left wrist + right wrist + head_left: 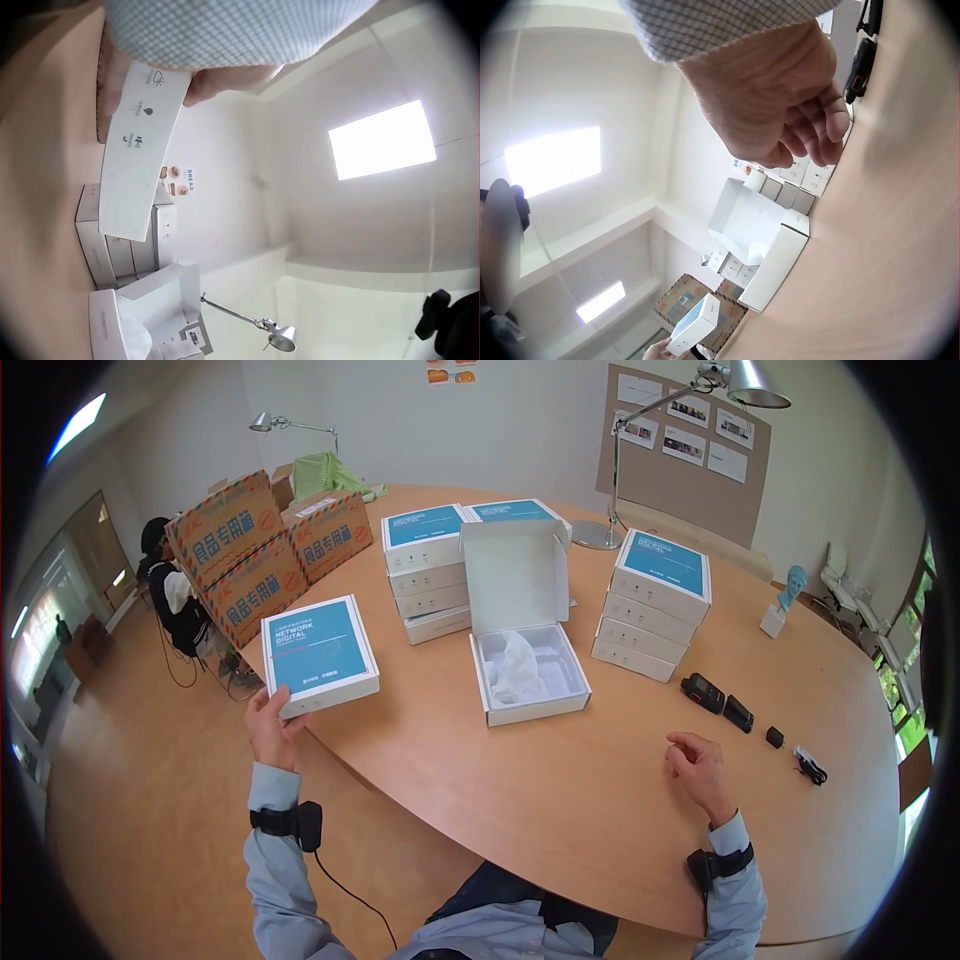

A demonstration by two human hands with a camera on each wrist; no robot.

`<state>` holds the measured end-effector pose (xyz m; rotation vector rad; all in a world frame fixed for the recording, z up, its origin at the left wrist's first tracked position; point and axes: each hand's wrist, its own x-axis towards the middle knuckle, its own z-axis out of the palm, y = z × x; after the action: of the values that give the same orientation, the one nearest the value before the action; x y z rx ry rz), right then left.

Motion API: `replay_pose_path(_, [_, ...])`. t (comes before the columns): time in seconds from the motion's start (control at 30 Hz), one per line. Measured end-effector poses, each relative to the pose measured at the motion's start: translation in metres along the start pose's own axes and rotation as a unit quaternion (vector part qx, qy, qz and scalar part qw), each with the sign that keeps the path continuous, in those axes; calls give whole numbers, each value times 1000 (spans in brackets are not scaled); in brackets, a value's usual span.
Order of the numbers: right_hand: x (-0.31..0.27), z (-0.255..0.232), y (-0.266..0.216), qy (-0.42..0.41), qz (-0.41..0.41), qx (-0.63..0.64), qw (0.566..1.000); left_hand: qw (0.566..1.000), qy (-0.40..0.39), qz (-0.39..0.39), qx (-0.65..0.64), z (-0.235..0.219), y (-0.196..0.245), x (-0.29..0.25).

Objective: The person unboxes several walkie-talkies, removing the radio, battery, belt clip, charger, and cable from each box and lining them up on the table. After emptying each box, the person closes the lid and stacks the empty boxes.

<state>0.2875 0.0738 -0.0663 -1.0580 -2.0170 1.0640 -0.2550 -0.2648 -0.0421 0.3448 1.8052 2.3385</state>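
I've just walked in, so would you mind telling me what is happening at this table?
A person's left hand grips a closed box by its near end, at the left side of the table. The right hand is empty, its fingers loosely curled. Between them stands an open box with white wrap inside. A black device and a cable lie to the right.

Pinboard text (727, 462) too small, left sleeve (284, 890) cut off

The right hand (769, 97), its fingers loosely curled, was to the near right of an open white cardboard box (780, 262) on the light-brown wooden table (862, 240).
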Motion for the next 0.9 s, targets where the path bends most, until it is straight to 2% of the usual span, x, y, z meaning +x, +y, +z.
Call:
replay_pose_path(0.03, [0, -1, 3, 0, -10, -1, 1000, 998, -6, -26, -60, 3, 2, 4])
replay_pose_path(0.17, [-2, -3, 6, 7, -10, 5, 1000, 994, -20, -53, -92, 20, -11, 16])
replay_pose_path(0.23, [-2, -4, 7, 8, -9, 2, 1000, 995, 30, -84, -42, 26, -32, 37])
replay_pose_path(0.3, [-1, -2, 10, 17, -5, 0, 1000, 994, 33, -92, -43, 31, -45, 50])
replay_pose_path(0.43, [1, -7, 25, 46, -62, -25, 997, 989, 9, -136, -55, 42, -84, 93])
replay_pose_path(0.47, [-1, -12, 24, 67, -48, -32, 996, 990, 11, -130, -52, 45, -92, 101])
replay_pose_path(0.53, [0, -19, 19, 64, -43, -44, 996, 992, 3, -122, -22, 48, -102, 113])
replay_pose_path(0.57, [1, -24, 20, 75, -34, -48, 995, 990, 10, -138, 41, 54, -99, 112])
replay_pose_path(0.7, [8, -46, 34, 97, -2, -16, 995, 984, 15, -100, 144, 60, -106, 116])
replay_pose_path(0.77, [15, -54, 40, 106, 2, -11, 994, 965, 19, -80, 248, 59, -104, 117])
replay_pose_path(0.8, [17, -60, 43, 119, 9, -2, 993, 965, 17, -81, 247, 54, -108, 122])
replay_pose_path(0.87, [24, -73, 53, 138, 20, 6, 990, 965, 96, 70, 235, 44, -124, 138])
replay_pose_path(0.9, [29, -80, 63, 152, 12, 17, 988, 972, 103, 114, 179, 63, -108, 114])
